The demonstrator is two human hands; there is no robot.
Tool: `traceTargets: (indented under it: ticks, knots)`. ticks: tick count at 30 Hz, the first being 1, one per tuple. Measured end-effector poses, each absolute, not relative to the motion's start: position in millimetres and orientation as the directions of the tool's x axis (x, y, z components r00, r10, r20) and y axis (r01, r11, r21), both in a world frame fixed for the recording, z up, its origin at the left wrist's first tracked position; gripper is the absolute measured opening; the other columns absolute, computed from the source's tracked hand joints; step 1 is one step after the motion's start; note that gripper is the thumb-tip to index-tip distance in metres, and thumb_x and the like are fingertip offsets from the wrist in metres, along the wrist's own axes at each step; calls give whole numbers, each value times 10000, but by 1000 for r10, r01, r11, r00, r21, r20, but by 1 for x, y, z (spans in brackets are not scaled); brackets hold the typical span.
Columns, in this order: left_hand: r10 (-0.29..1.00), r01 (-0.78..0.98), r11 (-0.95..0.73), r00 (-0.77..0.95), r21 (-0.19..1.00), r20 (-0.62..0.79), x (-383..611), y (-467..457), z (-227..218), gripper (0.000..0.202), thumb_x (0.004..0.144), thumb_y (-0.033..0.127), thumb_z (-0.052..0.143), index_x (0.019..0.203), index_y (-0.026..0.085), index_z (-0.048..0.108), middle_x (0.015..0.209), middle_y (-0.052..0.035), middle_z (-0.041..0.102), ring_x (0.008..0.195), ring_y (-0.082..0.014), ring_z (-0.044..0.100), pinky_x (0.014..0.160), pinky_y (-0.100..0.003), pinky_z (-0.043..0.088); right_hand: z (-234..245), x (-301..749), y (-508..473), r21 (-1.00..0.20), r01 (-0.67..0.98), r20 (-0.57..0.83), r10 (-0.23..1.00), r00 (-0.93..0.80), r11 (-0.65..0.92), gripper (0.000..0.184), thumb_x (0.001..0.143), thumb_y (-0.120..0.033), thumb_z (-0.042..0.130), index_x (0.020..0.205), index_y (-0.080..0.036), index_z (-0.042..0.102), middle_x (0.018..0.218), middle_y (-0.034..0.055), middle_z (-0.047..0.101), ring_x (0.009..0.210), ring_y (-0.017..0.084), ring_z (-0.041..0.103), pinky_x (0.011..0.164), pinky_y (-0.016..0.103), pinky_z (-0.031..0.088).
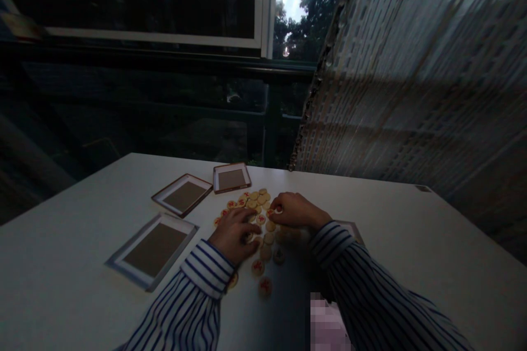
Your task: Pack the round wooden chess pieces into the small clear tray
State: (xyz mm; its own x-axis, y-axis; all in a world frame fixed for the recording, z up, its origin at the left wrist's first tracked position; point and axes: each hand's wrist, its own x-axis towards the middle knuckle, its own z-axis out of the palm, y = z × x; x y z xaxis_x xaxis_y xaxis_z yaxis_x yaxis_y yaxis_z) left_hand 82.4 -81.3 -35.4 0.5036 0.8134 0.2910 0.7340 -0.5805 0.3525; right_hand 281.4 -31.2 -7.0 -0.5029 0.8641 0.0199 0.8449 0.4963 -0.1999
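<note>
Round wooden Chinese chess pieces [262, 199] lie in a loose heap on the white table, some plain side up, some showing red characters. My right hand [297, 210] is at the heap's right side, thumb and finger pinched at a red-marked chess piece [270, 213]. Over the left part of the heap is my left hand [234, 235]. Its fingers are bent and apart, and some pieces are partly hidden beneath it. Nearer me, two red-marked pieces [265, 286] and a dark-marked piece [279, 255] lie separately. Another piece [233, 279] shows beside my left cuff.
Three shallow open trays stand left of and behind the heap: a grey-edged one [119, 254], a brown-edged one [158, 196] and a smaller one [216, 182]. A pale-edged flat object [353, 230] is partly hidden by my right wrist. A string curtain [370, 93] hangs beyond the table [411, 241].
</note>
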Motion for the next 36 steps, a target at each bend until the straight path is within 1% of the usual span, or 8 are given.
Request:
traceTargets:
  ticks: [4, 9, 15, 20, 24, 30, 36]
  knots:
    - [809, 739, -588, 529, 328, 258, 83, -86, -31, 269, 576, 265, 635, 842, 278, 672, 1191, -49, 510, 1101, -293, 391, 903, -467, 291, -6, 279, -33, -186, 850, -5, 865, -502, 493, 348, 713, -447, 478, 924, -224, 643, 893, 48, 638, 760, 170, 560, 612, 240, 341]
    - [813, 749, -582, 536, 315, 227, 83, -87, -30, 268, 587, 291, 630, 852, 280, 669, 1211, -36, 492, 1122, -288, 361, 929, -472, 255, -6, 280, -33, -172, 853, -5, 866, -501, 493, 353, 723, -452, 465, 938, -230, 637, 909, 46, 635, 789, 174, 556, 646, 244, 342]
    - [814, 757, -581, 535, 300, 226, 87, -90, -31, 277, 582, 271, 624, 856, 262, 666, 1208, -48, 491, 1132, -284, 348, 947, -471, 231, -5, 282, -33, -184, 853, 3, 868, -496, 488, 361, 738, -461, 446, 919, -214, 638, 889, 50, 634, 759, 168, 555, 609, 242, 329]
    - [817, 763, -576, 535, 293, 215, 89, -90, -31, 295, 581, 272, 617, 873, 260, 661, 1209, -57, 488, 1133, -284, 349, 942, -475, 234, -3, 280, -33, -198, 861, 26, 881, -473, 468, 337, 728, -427, 477, 941, -213, 627, 902, 47, 627, 786, 172, 549, 645, 244, 337]
    - [816, 765, -578, 534, 284, 221, 89, -89, -32, 306, 587, 275, 611, 889, 250, 657, 1206, -67, 490, 1128, -284, 356, 946, -475, 230, -4, 281, -32, -232, 851, 63, 880, -471, 472, 308, 730, -383, 483, 940, -203, 619, 882, 43, 624, 755, 155, 546, 640, 234, 339]
    - [809, 760, -587, 538, 280, 236, 89, -88, -36, 283, 590, 269, 607, 868, 248, 655, 1183, -66, 500, 1119, -283, 364, 942, -485, 233, -7, 282, -30, -275, 824, 171, 869, -465, 495, 254, 719, -345, 487, 879, -199, 620, 792, 23, 612, 699, 137, 524, 620, 226, 331]
    - [790, 713, -613, 537, 340, 298, 87, -82, -41, 271, 595, 290, 615, 857, 229, 650, 1106, -75, 537, 1069, -268, 414, 905, -451, 301, -8, 281, -29, -287, 811, 224, 858, -461, 511, 233, 708, -320, 494, 856, -194, 622, 764, 21, 601, 691, 136, 509, 622, 229, 327]
